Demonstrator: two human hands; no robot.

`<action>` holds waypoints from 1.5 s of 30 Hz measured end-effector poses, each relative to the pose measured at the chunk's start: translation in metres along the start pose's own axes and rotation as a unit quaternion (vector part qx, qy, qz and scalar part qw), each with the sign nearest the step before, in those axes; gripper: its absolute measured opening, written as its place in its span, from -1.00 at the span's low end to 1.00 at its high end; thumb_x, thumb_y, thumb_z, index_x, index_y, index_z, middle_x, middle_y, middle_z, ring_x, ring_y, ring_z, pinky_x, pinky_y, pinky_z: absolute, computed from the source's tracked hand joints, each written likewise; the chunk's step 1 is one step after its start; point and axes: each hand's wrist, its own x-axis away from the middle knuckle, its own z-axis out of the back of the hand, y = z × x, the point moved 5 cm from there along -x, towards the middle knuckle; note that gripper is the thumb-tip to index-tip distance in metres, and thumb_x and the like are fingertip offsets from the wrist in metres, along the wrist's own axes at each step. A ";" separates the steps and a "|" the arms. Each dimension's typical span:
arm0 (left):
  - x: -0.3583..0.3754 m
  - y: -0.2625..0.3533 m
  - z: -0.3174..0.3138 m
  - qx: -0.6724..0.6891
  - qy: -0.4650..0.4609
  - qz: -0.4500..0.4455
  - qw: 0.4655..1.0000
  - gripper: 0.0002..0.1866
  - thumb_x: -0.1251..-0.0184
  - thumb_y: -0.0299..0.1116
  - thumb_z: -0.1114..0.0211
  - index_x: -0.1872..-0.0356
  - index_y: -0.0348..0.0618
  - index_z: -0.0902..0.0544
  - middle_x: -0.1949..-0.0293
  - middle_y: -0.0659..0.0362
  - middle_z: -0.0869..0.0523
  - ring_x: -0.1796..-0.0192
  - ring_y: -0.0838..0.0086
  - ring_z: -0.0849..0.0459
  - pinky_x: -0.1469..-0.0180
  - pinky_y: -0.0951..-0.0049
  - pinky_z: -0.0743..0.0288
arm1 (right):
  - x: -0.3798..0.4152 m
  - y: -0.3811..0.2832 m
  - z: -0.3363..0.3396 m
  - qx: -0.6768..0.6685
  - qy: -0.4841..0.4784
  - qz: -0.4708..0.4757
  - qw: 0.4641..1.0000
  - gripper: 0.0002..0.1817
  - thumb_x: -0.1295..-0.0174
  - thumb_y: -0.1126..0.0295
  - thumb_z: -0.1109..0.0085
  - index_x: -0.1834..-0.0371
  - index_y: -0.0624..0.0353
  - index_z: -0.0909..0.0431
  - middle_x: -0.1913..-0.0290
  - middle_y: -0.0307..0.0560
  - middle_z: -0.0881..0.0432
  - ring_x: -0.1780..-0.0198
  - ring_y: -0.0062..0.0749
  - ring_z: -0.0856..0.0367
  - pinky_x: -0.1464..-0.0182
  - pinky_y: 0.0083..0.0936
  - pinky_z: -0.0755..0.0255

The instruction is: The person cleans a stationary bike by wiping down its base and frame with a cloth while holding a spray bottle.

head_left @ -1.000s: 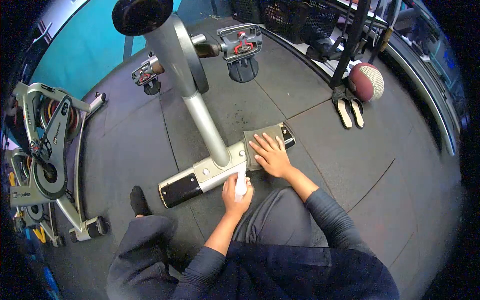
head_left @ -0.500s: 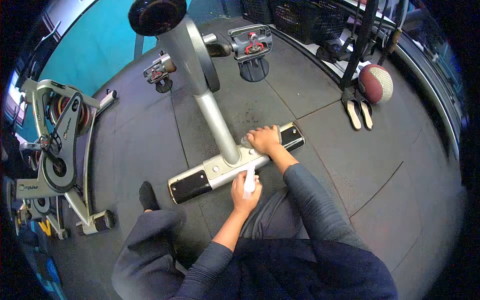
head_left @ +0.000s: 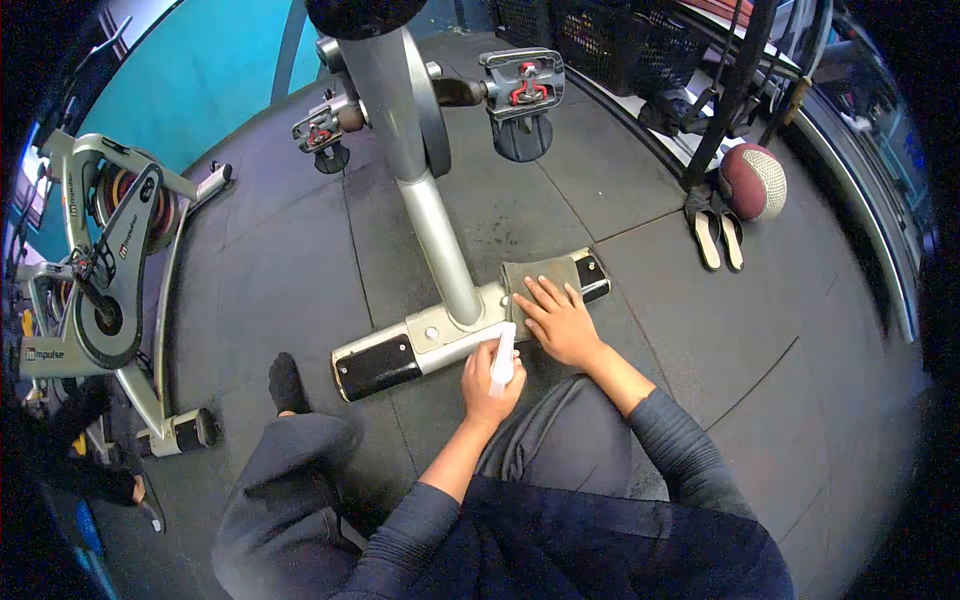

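Observation:
My left hand [head_left: 492, 388] is wrapped round a white bottle [head_left: 503, 355], just in front of the silver base bar [head_left: 450, 343] of an exercise bike. Spread fingers of my right hand [head_left: 562, 325] lie flat on a grey cloth [head_left: 535, 272], which is draped over the right part of that bar. The bike's silver post [head_left: 440, 245] rises from the middle of the bar, between the cloth and the black left end cover [head_left: 377, 368].
Another exercise bike [head_left: 125, 270] stands at the left, with a person's foot [head_left: 150, 503] below it. Pedals [head_left: 525, 90] stick out above. At the right are a maroon and cream ball [head_left: 753, 182], black shoes [head_left: 708, 235] and a black basket [head_left: 640, 50].
My right hand has moved from a bunched hold on the bar to lying flat and nearer to me, and the cloth now shows spread out. A person's foot has appeared at lower left.

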 end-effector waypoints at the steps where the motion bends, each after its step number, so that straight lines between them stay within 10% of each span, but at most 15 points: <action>1: 0.000 0.001 0.001 -0.008 -0.001 -0.009 1.000 -0.68 -0.03 -0.44 -0.27 0.14 -0.17 -0.47 0.33 0.12 -0.69 0.24 0.18 -0.65 0.12 0.22 -0.49 | -0.003 0.000 -0.002 -0.001 -0.002 -0.001 1.000 -0.51 -0.33 0.15 0.09 -0.35 -0.17 -0.29 -0.42 -0.13 -0.20 -0.46 -0.23 -0.08 -0.39 0.01 0.05; 12: -0.001 0.000 -0.001 0.000 0.003 -0.021 1.000 -0.70 -0.02 -0.42 -0.29 0.19 -0.15 -0.48 0.33 0.13 -0.69 0.27 0.10 -0.61 0.17 0.16 -0.45 | -0.083 0.016 -0.034 -0.044 -0.093 -0.111 0.988 -0.60 -0.34 0.08 0.27 -0.04 -0.10 -0.53 -0.15 -0.18 -0.54 -0.34 -0.27 -0.32 -0.38 0.21 0.16; 18: 0.000 0.000 -0.001 0.010 -0.001 -0.006 1.000 -0.68 -0.02 -0.39 -0.30 0.17 -0.13 -0.47 0.33 0.12 -0.68 0.24 0.08 -0.60 0.16 0.13 -0.45 | -0.049 0.018 -0.024 -0.088 0.009 -0.042 0.995 -0.50 -0.37 0.08 0.28 -0.36 -0.14 -0.27 -0.32 -0.21 -0.38 -0.39 -0.31 -0.23 -0.42 0.03 0.14; 23: 0.001 -0.002 -0.001 0.013 0.011 0.001 1.000 -0.69 -0.02 -0.38 -0.30 0.17 -0.13 -0.46 0.33 0.10 -0.68 0.24 0.07 -0.60 0.15 0.13 -0.45 | -0.009 0.027 0.009 -0.239 0.002 -0.027 0.971 -0.33 -0.17 0.18 -0.12 -0.38 0.03 -0.22 -0.36 -0.13 -0.33 -0.44 -0.25 -0.15 -0.45 -0.07 0.16; 28: 0.000 0.000 0.000 0.004 0.008 0.001 1.000 -0.69 -0.03 -0.38 -0.30 0.18 -0.14 -0.47 0.32 0.07 -0.68 0.24 0.06 -0.60 0.15 0.12 -0.45 | -0.002 0.040 0.012 -0.307 0.015 -0.071 0.949 -0.45 -0.20 0.18 -0.09 -0.26 0.14 -0.39 -0.31 0.10 -0.35 -0.38 -0.14 -0.25 -0.41 -0.07 0.02; 36: 0.000 0.001 -0.001 0.007 0.003 -0.007 1.000 -0.68 -0.01 -0.40 -0.30 0.17 -0.16 -0.47 0.33 0.11 -0.69 0.27 0.07 -0.60 0.18 0.14 -0.44 | -0.039 0.040 -0.020 -0.050 0.077 -0.140 0.986 -0.34 -0.32 -0.18 0.30 -0.28 0.03 -0.37 -0.36 0.09 -0.27 -0.44 -0.13 -0.09 -0.46 -0.10 0.26; 39: 0.000 0.002 0.000 -0.036 0.004 -0.025 0.999 -0.69 -0.04 -0.47 -0.26 0.15 -0.20 -0.45 0.35 0.12 -0.71 0.27 0.22 -0.69 0.15 0.27 -0.53 | -0.063 0.038 -0.012 0.032 -0.074 -0.177 0.981 -0.19 -0.19 -0.41 0.37 -0.18 -0.03 -0.51 -0.25 0.02 -0.43 -0.38 -0.11 -0.19 -0.43 -0.03 0.21; 45: 0.000 0.002 0.000 -0.028 0.002 -0.025 0.999 -0.69 -0.04 -0.48 -0.26 0.15 -0.22 -0.44 0.35 0.11 -0.71 0.28 0.21 -0.68 0.17 0.25 -0.52 | -0.080 0.040 -0.019 0.025 -0.115 -0.208 0.971 -0.43 -0.29 -0.20 0.28 -0.04 -0.15 -0.62 -0.13 -0.09 -0.55 -0.23 -0.12 -0.38 -0.36 -0.02 0.05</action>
